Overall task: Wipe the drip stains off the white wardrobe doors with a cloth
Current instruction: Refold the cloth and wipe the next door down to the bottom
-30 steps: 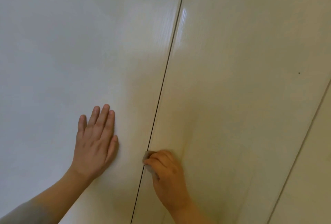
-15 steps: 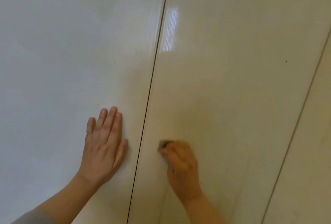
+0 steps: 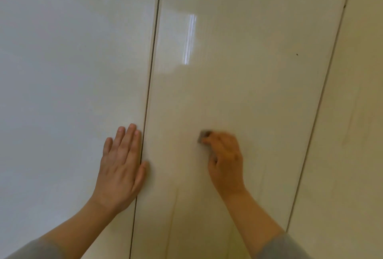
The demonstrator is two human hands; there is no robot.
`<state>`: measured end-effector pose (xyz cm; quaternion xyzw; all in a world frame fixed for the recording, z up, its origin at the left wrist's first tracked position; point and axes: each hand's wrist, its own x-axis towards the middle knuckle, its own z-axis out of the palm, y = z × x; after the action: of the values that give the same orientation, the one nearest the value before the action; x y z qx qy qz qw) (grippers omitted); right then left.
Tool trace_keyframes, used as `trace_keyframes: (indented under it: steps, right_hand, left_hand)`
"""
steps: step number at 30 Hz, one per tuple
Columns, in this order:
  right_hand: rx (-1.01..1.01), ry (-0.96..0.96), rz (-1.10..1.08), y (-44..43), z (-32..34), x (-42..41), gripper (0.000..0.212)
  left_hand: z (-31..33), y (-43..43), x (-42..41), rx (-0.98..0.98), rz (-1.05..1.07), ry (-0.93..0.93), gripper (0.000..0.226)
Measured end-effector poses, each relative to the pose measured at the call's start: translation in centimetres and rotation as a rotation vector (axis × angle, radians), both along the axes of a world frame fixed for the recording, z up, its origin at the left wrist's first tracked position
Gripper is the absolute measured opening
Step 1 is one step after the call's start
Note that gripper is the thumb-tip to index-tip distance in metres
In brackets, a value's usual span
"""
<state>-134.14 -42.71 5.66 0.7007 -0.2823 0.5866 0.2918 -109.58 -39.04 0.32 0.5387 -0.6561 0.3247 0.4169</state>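
Glossy white wardrobe doors fill the view. My left hand (image 3: pixel 121 167) lies flat with fingers spread on the left door (image 3: pixel 72 72), its thumb across the dark gap (image 3: pixel 152 68) between the doors. My right hand (image 3: pixel 224 161) presses a small grey cloth (image 3: pixel 203 135) against the middle door (image 3: pixel 238 62); only a corner of the cloth shows past the fingertips. A thin faint drip streak (image 3: pixel 173 217) runs down the middle door below and between the hands. Another faint streak (image 3: pixel 263 178) shows to the right of my right wrist.
A second gap (image 3: pixel 323 93) separates the middle door from a right door (image 3: pixel 356 134), which carries faint vertical marks. A tiny dark speck (image 3: pixel 297 54) sits on the middle door, upper right. A window glare (image 3: pixel 189 39) reflects above the hands.
My right hand has slid the cloth rightward across the middle door, away from the gap. My left hand stayed flat on the left door. The view has shifted to the right.
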Motion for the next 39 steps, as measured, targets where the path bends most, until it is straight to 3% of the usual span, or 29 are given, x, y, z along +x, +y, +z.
trace_keyframes:
  steps: [3,5,11,14,18,22,25,27,31,39]
  right_hand:
    - [0.134,0.137,0.041,1.7,-6.8,-1.3,0.023]
    - [0.184,0.164,0.062,2.5,-7.3,-2.5,0.023]
    - [-0.003,-0.048,-0.04,1.3,3.4,-5.8,0.021]
    - [-0.002,-0.089,-0.044,-0.5,4.5,-6.9,0.015]
    - [0.071,-0.094,-0.045,-0.9,-2.8,-6.7,0.038]
    - [0.218,0.018,-0.029,1.2,-9.4,-7.1,0.032]
    - [0.234,-0.027,-0.048,1.8,-6.6,-8.0,0.032]
    - [0.123,-0.118,-0.09,1.3,-2.4,-9.1,0.018]
    - [0.059,-0.273,-0.128,-0.2,2.2,-11.1,0.02]
    - [0.302,-0.124,-0.097,1.8,-10.6,-11.3,0.026]
  left_hand:
    - [-0.7,-0.6,-1.1,0.029,0.03,-0.007,0.068]
    - [-1.1,-1.0,-1.5,0.036,0.073,-0.017,0.069]
    - [-1.4,-2.3,-2.3,0.001,0.112,0.027,0.079]
    - [-1.5,-2.6,-2.5,-0.01,0.109,0.047,0.082]
    - [-1.7,-2.8,-2.6,-0.018,0.101,0.053,0.084]
    - [-1.7,-2.8,-2.5,-0.005,0.116,0.038,0.085]
    - [-1.8,-2.9,-2.6,0.0,0.116,0.038,0.087]
    - [-1.8,-2.9,-2.6,-0.001,0.121,0.04,0.087]
    - [-1.6,-2.9,-2.6,-0.007,0.117,0.04,0.087]
    - [-1.6,-2.6,-2.5,0.025,0.117,0.042,0.089]
